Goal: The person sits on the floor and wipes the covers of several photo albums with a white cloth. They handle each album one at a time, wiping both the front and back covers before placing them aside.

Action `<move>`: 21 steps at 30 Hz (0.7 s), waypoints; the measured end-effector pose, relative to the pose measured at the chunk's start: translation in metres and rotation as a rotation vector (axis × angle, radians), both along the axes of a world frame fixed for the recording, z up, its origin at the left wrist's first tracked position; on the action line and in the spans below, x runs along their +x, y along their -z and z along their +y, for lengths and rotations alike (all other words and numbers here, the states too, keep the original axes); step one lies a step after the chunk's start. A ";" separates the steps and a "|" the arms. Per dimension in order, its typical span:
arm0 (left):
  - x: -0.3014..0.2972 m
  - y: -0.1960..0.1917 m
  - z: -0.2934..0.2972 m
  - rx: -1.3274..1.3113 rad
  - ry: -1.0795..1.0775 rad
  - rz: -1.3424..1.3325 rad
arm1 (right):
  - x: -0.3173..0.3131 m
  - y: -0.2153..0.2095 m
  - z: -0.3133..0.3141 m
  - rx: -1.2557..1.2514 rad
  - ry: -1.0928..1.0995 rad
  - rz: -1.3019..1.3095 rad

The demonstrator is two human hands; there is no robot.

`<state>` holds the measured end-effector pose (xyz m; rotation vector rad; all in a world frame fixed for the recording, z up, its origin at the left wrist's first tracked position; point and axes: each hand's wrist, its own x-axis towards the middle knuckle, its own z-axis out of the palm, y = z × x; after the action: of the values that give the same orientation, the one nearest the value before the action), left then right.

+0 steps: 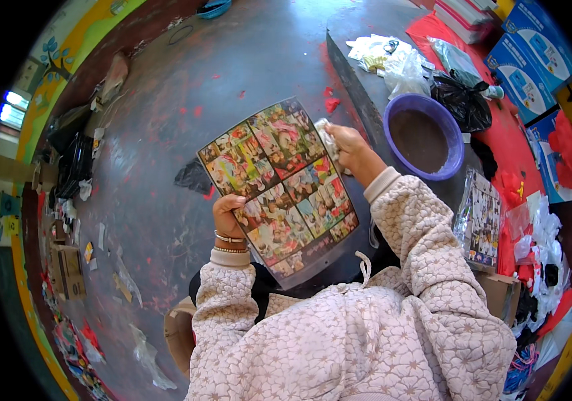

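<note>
A glossy photo collage sheet (287, 179) with a dark border and many small colourful pictures is held tilted in front of me. My left hand (227, 217) grips its lower left edge, thumb on the printed face. At the upper right edge, my right hand (354, 151) is closed on a crumpled white cloth (329, 138), which touches the sheet's border; whether it is fabric or paper is hard to tell. The fingers behind the sheet are hidden. A clear strip shows along the sheet's bottom edge.
To the right stands a purple basin (458, 144) of murky water. A plastic-wrapped stack of similar sheets (483, 217) lies nearer on that side. Beyond are a black plastic bag (463, 100), white bags (407, 72) and blue boxes (533, 40). Scraps and a cardboard box (67, 271) line the left wall.
</note>
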<state>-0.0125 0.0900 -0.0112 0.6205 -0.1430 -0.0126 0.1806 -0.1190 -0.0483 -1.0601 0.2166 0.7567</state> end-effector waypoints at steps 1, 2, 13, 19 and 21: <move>0.000 -0.027 -0.015 -0.042 -0.065 0.193 | -0.004 -0.002 -0.003 0.126 0.006 0.110; -0.001 -0.042 -0.021 -0.086 -0.133 0.387 | -0.011 -0.012 -0.004 0.250 0.008 0.223; 0.001 -0.022 -0.011 -0.048 0.028 0.290 | -0.038 -0.083 -0.005 0.253 -0.257 -0.101; 0.012 -0.028 -0.006 -0.015 -0.018 0.018 | -0.040 -0.085 -0.008 0.265 -0.376 -0.249; 0.011 -0.039 -0.011 -0.010 0.052 0.003 | -0.041 -0.087 -0.010 0.225 -0.381 -0.288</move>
<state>-0.0012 0.0787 0.0279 0.6068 -0.1559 -0.0635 0.1397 -0.1285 0.0383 -0.9916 -0.3202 0.9323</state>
